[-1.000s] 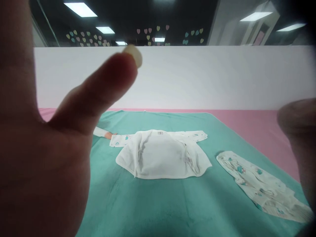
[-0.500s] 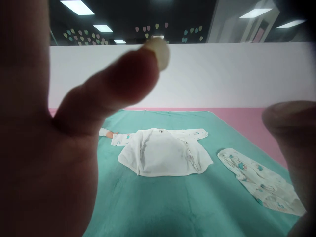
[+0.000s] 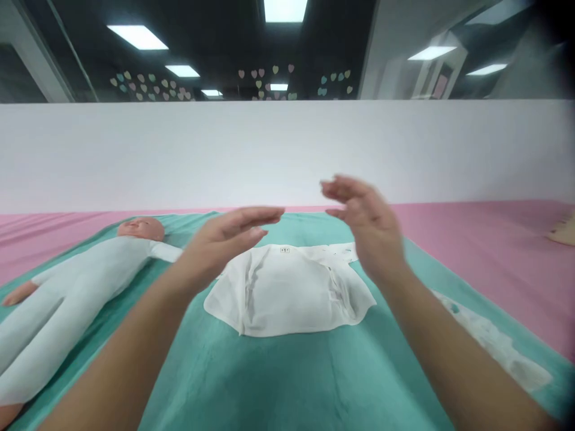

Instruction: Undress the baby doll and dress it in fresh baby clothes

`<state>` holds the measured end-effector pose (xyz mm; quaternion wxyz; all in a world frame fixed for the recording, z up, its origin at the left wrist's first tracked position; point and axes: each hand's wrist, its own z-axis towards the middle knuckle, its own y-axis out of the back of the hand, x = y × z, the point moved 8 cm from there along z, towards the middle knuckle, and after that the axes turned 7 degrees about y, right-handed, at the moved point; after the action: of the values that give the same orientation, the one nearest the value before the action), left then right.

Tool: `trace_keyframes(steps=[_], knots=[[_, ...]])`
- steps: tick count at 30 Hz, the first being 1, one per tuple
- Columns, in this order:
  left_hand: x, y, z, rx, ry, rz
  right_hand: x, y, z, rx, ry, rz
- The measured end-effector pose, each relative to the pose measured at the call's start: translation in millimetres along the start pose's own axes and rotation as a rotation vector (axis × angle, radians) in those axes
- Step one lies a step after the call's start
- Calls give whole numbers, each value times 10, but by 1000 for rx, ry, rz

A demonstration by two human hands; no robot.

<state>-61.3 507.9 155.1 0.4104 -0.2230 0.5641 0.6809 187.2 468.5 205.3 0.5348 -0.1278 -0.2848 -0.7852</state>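
Both hands are raised in the air with nothing in them. My left hand (image 3: 229, 239) has its fingers stretched toward the right, the thumb apart below them. Opposite it, my right hand (image 3: 366, 224) is slightly blurred, its fingers loosely bent and the thumb apart. Beyond and below them a white baby top (image 3: 291, 293) lies spread open on the green blanket (image 3: 269, 383), with a small label at the neck. My left hand and forearm hide its left sleeve; the printed right sleeve is partly behind my right hand.
At the left a baby doll (image 3: 94, 269) in a white suit lies on its back. Patterned baby trousers (image 3: 494, 341) lie at the right, partly behind my right forearm. Pink cloth (image 3: 485, 251) borders the blanket, and a white wall (image 3: 202, 155) stands behind. A beige object (image 3: 563, 230) shows at the right edge.
Both hands have moved away from right in front of the camera, out over the blanket. The doll has come into view on the left.
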Motion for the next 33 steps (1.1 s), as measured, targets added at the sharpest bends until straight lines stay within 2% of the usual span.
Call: trace_keyframes(steps=[1,2,4,6,8,9,11,13,16,18,22,26,30,33], knots=[[63,-101,59,5,-8,7,-247,-80,-62,33,-31,-38],[227,-174,126,-16,23,40,-565,-158,-155,96,-106,-112],[785,-192,240,-122,182,190,-1218,-200,-403,214,-243,-341],[1298,-137,304,-176,211,409,-1816,-52,-702,296,-433,-650],[1684,0,309,-228,233,561,-2164,198,-926,233,-559,-778],[1791,77,295,-256,240,628,-2270,308,-1009,203,-615,-820],[1855,209,248,-305,255,701,-2379,439,-1094,172,-671,-854],[1835,307,189,-343,321,708,-2423,480,-1113,172,-697,-866],[1856,382,109,-351,463,613,-2488,500,-1123,174,-748,-861],[1899,400,85,-341,497,536,-2551,513,-1137,181,-781,-832],[1936,445,79,-395,485,445,-2660,551,-1146,192,-798,-743],[1853,412,108,-437,422,337,-2691,591,-1130,158,-789,-666],[1817,364,121,-414,394,271,-2665,665,-1133,52,-811,-613],[1779,396,118,-434,341,282,-2658,720,-1167,-46,-838,-540]])
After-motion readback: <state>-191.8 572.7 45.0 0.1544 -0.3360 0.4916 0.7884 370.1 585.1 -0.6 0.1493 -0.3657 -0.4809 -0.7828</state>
